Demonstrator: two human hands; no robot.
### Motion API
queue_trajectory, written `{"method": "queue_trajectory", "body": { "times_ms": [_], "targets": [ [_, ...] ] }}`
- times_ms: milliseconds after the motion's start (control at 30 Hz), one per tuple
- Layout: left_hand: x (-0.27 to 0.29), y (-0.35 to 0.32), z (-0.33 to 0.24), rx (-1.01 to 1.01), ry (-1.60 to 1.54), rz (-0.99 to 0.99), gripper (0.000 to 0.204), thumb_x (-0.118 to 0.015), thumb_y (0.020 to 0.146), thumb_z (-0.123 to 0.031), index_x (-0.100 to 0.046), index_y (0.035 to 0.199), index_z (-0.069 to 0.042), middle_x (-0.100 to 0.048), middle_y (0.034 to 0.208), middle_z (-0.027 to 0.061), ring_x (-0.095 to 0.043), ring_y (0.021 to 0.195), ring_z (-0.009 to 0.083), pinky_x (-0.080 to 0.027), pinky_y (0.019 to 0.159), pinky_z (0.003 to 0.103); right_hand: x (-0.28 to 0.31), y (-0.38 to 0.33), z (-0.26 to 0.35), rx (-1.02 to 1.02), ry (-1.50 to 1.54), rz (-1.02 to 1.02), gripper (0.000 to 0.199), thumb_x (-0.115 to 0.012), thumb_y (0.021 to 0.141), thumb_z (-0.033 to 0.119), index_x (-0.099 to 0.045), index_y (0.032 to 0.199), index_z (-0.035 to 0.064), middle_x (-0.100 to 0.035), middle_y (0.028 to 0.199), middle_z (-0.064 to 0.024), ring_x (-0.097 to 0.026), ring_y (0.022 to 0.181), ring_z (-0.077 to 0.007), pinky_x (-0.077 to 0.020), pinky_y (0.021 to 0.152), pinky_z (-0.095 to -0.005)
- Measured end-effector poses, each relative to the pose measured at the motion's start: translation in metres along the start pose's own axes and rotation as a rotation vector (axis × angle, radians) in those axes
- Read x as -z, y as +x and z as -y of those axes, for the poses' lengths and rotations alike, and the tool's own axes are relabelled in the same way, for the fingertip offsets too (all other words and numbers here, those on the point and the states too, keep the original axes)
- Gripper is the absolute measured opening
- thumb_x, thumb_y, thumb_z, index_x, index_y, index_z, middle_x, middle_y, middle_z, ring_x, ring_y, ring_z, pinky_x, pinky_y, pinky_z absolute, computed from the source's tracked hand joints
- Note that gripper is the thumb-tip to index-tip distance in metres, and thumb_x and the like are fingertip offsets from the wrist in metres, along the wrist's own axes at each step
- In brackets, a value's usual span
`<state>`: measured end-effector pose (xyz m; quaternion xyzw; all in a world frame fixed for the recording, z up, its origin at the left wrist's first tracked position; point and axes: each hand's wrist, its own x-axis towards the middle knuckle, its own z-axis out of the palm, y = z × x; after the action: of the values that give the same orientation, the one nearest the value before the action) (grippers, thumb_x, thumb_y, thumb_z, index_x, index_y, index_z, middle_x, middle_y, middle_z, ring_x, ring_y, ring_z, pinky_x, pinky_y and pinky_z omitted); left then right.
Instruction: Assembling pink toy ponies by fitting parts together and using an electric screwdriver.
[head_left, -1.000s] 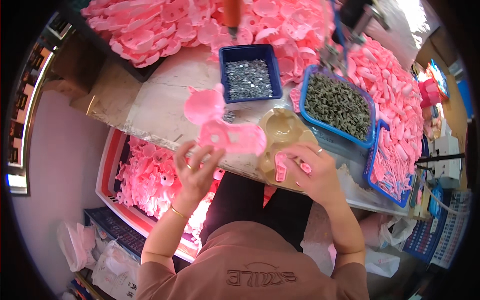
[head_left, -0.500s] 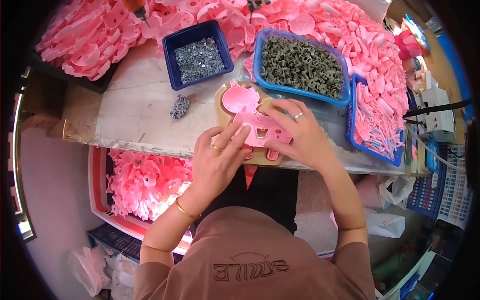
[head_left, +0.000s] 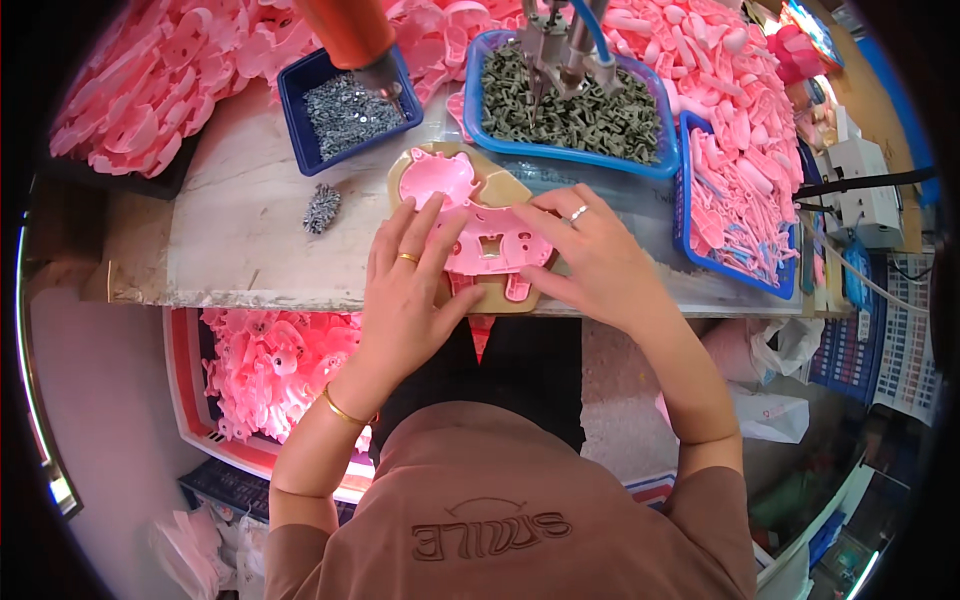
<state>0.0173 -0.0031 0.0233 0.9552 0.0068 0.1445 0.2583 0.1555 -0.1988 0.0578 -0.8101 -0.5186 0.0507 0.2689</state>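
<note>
A pink plastic toy shell (head_left: 505,232), shaped like an animal half with a round hollow head, lies hollow side up on a tan fixture block (head_left: 515,190). My left hand (head_left: 415,270) rests over its left part, fingers spread, fingertips touching near the neck and thumb by a leg. My right hand (head_left: 595,255) grips the right end between thumb and index finger. In front of the blue screw bin hangs an orange power screwdriver (head_left: 345,30), its bit pointing down. A metal tool head (head_left: 560,50) with a blue hose hangs over the tub of dark green clips.
Small screws fill a dark blue bin (head_left: 300,140); more form a pile (head_left: 321,208). A blue tub (head_left: 560,155) holds dark green clips; a blue basket (head_left: 735,265) holds thin pink parts. Pink shells (head_left: 160,90) heap behind. Below left stands a crate (head_left: 190,390) of pink parts.
The whole view has shifted, so bench items sit farther left and higher. The orange screwdriver and metal tool head show much larger and lower. My left fingers have spread across the shell.
</note>
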Motion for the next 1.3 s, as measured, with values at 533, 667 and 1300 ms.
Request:
{"method": "queue_trajectory", "body": {
  "times_ms": [533,667,1300],
  "targets": [
    [-0.007,0.019,-0.009,-0.077,0.113,0.043,0.066,-0.074,0.082,-0.027,-0.051,0.14,-0.008,-0.045,0.148,0.0094,-0.038,0.136,0.0353,-0.033,0.112,0.047,0.016,0.012,-0.027,-0.01,0.07,0.025,0.032,-0.074,0.081,0.02,-0.068,0.108,0.0058,-0.064,0.106,-0.0099,-0.061,0.101,-0.0294,-0.0495,0.087,-0.0396],
    [-0.008,0.019,-0.012,-0.092,0.131,0.02,0.062,-0.072,0.083,-0.027,-0.052,0.138,-0.007,-0.048,0.145,0.0085,-0.041,0.133,0.0341,-0.034,0.111,0.046,0.036,0.035,-0.08,-0.238,-0.3,-0.334,0.017,-0.071,0.083,0.013,-0.07,0.097,0.0042,-0.065,0.089,-0.0111,-0.065,0.083,-0.0284,-0.0522,0.074,-0.0365],
    [0.007,0.037,-0.03,-0.072,-0.084,-0.028,0.062,-0.073,0.085,-0.025,-0.05,0.14,-0.007,-0.054,0.137,0.0142,-0.047,0.127,0.0355,-0.036,0.108,0.047,0.054,0.03,-0.062,-0.297,0.373,-0.176,0.022,-0.062,0.097,0.022,-0.067,0.097,0.0005,-0.063,0.086,-0.0052,-0.06,0.082,-0.013,-0.0481,0.075,-0.0295]
  ]
}}
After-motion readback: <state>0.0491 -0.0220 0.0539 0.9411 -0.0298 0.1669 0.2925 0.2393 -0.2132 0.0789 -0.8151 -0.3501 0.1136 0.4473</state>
